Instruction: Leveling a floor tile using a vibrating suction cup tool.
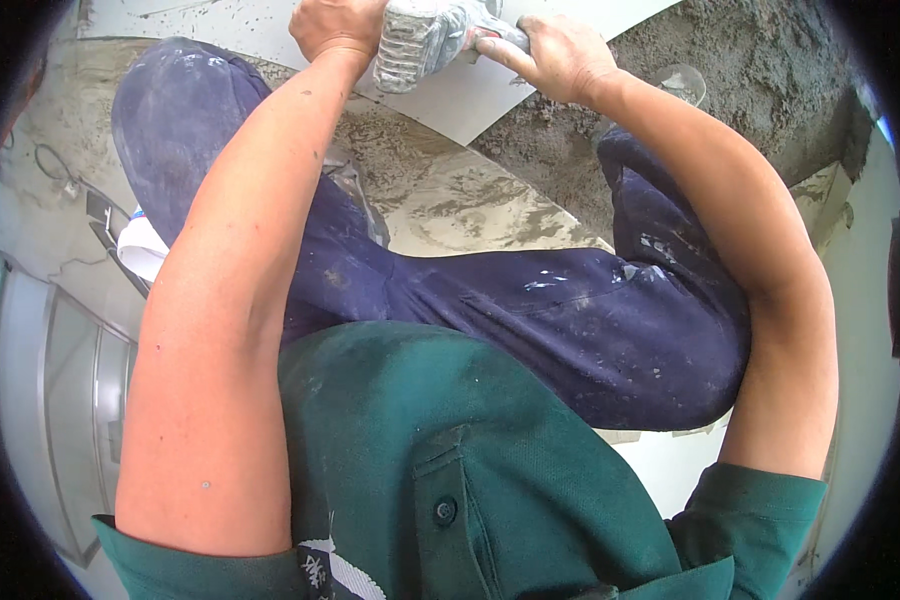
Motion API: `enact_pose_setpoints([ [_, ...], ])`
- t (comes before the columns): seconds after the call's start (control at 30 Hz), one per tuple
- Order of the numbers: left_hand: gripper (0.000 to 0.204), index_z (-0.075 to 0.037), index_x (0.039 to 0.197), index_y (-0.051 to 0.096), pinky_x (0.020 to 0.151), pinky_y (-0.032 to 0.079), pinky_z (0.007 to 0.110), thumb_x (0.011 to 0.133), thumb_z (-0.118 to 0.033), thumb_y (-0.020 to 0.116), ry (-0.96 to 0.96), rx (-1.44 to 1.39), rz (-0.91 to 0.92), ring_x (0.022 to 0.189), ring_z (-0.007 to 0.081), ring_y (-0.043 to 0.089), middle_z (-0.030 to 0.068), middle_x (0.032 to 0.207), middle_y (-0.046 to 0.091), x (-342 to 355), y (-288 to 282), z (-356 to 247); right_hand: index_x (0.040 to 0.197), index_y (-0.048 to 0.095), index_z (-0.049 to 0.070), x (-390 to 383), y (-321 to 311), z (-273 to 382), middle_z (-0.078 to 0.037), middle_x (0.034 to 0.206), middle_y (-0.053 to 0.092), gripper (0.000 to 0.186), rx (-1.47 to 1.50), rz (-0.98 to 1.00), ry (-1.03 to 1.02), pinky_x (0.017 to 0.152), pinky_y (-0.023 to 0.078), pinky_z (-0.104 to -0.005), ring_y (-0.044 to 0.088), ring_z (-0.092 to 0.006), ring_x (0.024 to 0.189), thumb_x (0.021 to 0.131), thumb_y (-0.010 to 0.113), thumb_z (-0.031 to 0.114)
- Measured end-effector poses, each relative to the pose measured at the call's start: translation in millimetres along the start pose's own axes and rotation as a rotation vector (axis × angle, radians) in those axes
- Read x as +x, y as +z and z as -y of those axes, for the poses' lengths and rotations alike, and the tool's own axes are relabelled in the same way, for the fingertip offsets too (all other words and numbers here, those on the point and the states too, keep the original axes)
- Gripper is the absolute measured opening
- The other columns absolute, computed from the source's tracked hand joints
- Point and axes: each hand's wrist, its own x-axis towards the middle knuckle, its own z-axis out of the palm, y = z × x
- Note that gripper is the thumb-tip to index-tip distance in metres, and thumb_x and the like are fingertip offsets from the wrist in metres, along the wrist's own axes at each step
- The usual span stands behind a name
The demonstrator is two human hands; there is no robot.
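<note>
A grey, dust-caked power tool (425, 45) with a ribbed end lies at the top edge over a large white tile (495, 95); its far part is cut off. My right hand (560, 58) is closed around the tool's handle, thumb along the near side. My left hand (337, 25) is curled just left of the ribbed end, its fingertips out of sight beyond the frame edge. What that hand grips is hidden. Under the tool, the tile's corner points toward me, between wet mortar and a muddy laid floor.
Rough grey mortar (745, 90) spreads at the upper right, with a mortar-smeared rounded object (682, 84) on it. Below the tile is a mud-streaked pale floor (460, 195). My bent legs in dusty blue trousers (530, 310) are close by. A white roll-like item (142, 248) lies left.
</note>
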Motion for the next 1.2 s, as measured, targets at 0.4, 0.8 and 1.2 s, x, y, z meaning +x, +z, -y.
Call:
enact_pose_setpoints([
  [0.4, 0.035, -0.009, 0.108, 0.064, 0.079, 0.053, 0.047, 0.088, -0.038, 0.062, 0.033, -0.002, 0.035, 0.092, 0.0361, 0.068, 0.0164, 0.102, 0.069, 0, -6, -1, 0.093, 0.071, -0.003, 0, 1, 2, -0.021, 0.076, 0.069, 0.078, -0.004, -0.027, -0.044, 0.078, 0.054, -0.0457, 0.070, -0.0364, 0.078, 0.095, 0.046, 0.070],
  [0.8, 0.038, -0.006, 0.111, 0.065, 0.083, 0.053, 0.043, 0.088, -0.036, 0.064, 0.010, -0.022, 0.101, 0.095, 0.0335, 0.069, 0.0169, 0.107, 0.069, -3, -12, -7, 0.091, 0.071, -0.004, -6, -6, 9, -0.023, 0.077, 0.069, 0.080, -0.011, -0.040, -0.015, 0.078, 0.054, -0.0467, 0.070, -0.0374, 0.078, 0.095, 0.045, 0.072],
  [1.2, 0.052, -0.008, 0.107, 0.068, 0.084, 0.056, 0.049, 0.082, -0.054, 0.066, 0.146, 0.076, 0.011, 0.093, 0.0380, 0.071, 0.0177, 0.100, 0.073, 12, -26, 18, 0.106, 0.070, -0.001, 8, -5, 22, -0.022, 0.080, 0.071, 0.076, 0.084, 0.036, 0.045, 0.080, 0.055, -0.0467, 0.070, -0.0382, 0.081, 0.094, 0.047, 0.071],
])
